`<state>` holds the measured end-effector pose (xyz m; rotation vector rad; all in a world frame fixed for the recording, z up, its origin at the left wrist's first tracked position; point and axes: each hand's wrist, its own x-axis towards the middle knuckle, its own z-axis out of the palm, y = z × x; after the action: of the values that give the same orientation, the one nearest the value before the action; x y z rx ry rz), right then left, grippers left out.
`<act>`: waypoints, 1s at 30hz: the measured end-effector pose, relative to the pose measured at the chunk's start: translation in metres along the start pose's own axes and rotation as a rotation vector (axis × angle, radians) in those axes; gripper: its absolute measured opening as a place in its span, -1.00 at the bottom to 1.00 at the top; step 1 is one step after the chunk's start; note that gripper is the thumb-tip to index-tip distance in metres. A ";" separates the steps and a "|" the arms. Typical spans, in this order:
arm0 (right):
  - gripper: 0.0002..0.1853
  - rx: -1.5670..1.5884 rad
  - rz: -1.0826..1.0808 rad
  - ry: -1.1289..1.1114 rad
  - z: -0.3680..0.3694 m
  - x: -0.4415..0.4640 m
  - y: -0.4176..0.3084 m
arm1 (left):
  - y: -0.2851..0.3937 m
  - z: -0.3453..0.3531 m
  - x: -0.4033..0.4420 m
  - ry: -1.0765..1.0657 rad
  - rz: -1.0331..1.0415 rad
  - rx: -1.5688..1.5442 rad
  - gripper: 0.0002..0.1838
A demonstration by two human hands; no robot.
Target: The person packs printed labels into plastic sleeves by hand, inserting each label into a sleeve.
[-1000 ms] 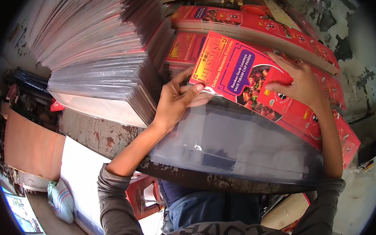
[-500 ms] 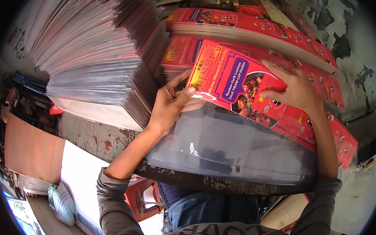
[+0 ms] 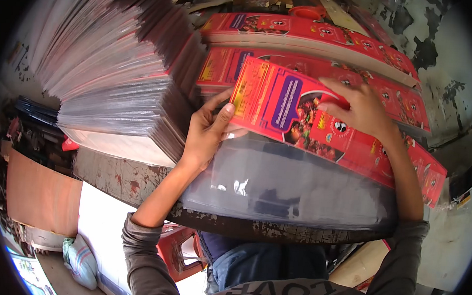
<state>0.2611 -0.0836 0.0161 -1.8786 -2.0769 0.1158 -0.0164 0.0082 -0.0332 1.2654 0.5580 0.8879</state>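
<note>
**A left hand [image 3: 207, 132] is gripping a red printed strip [image 3: 271, 103] above clear plastic sheets [image 3: 293, 183]**

The left hand is pinching the strip at its yellow end, the thumb pressing on the printed face and the other fingers going partly out of sight beneath. The right hand [image 3: 360, 112] is lying over the strip's middle, its forefinger reaching toward the far side and its thumb standing apart over the print; whether these fingers are gripping the strip or only resting on it, I cannot tell.

The strip is slanting across the surface [image 3: 121, 175], its yellow end pointing left and its other end coming down toward the right edge. Below it, the clear plastic sheets are lying along the near edge, glinting under the light.

To the left, a tall stack of filled plastic sleeves [image 3: 114, 99] is leaning and fanning out, its near corner standing just beside the left hand. Beyond the strip, a nearer pile of red strips [image 3: 219, 62] and a farther pile of red strips [image 3: 313, 29] are lying toward the far edge, with a red ring-shaped thing [image 3: 307, 12] showing behind them.
</note>
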 end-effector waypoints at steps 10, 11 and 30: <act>-0.51 -0.200 -0.238 0.314 -0.004 0.001 0.010 | 0.001 -0.005 -0.003 0.021 -0.092 0.051 -0.73; -0.49 -0.178 -0.239 0.290 -0.002 0.000 0.009 | 0.001 -0.005 -0.003 0.033 -0.101 0.043 -0.73; -0.30 -0.023 -0.286 -0.157 -0.001 -0.005 -0.020 | 0.006 -0.002 -0.006 0.103 -0.143 0.083 -0.74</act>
<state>0.2425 -0.0907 0.0218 -1.6080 -2.4380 0.1752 -0.0225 0.0046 -0.0286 1.2432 0.7644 0.8206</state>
